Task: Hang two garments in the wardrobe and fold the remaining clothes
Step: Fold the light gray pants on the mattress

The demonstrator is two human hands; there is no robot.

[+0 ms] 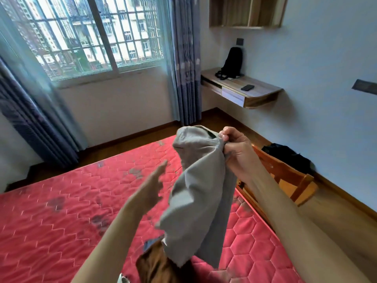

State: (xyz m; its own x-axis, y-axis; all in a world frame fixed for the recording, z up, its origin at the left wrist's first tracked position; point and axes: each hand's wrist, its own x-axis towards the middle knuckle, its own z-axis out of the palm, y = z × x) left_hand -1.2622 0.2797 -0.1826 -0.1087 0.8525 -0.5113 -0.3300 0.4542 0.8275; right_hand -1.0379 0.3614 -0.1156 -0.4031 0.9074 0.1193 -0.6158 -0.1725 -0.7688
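The gray cloth [202, 190] hangs in the air from the right grip [236, 152], which pinches its top edge with curled fingers. The rest drops down below that grip. The left grip [151, 186] is close on the cloth's left, fingers straight, holding nothing. Under both grips lies a red bed [61, 221]. A brown cloth [157, 264] sits on it, below the gray one. A wooden chair [285, 176] stands past the right grip.

The right hand [234, 149], raised on an outstretched bare forearm, pinches the top of a gray garment [200, 190] in curled fingers. The left hand [152, 185] reaches forward beside it, fingers straight and blurred.
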